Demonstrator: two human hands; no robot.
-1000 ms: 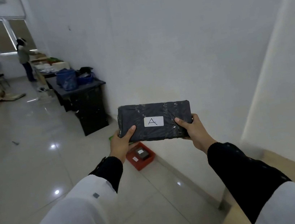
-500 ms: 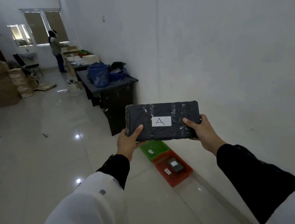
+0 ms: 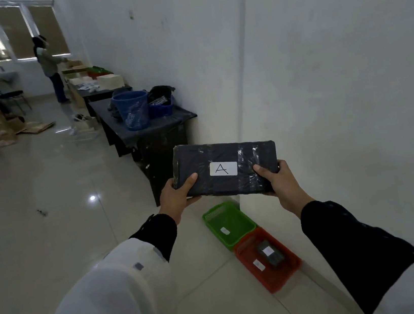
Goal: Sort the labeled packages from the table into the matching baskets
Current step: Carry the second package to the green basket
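Note:
I hold a black wrapped package [image 3: 223,154] with a white label marked "A", level in front of me above the floor. My left hand [image 3: 178,196] grips its left end and my right hand [image 3: 280,182] grips its right end. Below it, against the wall, a green basket [image 3: 211,216] holds only a small white tag. Touching it on the near side, a red basket [image 3: 293,269] holds a small black package [image 3: 271,254] with a white label.
A black table [image 3: 143,131] stands along the wall ahead with a blue bin [image 3: 131,110] and a blue tray of dark items. Farther back are more tables, cardboard boxes, a chair and a standing person [image 3: 48,70]. Tiled floor spreads to the left.
The view has swung left and moved nearer the baskets. The green basket has come fully into sight beside the red one. Both hands keep the same grip on the package.

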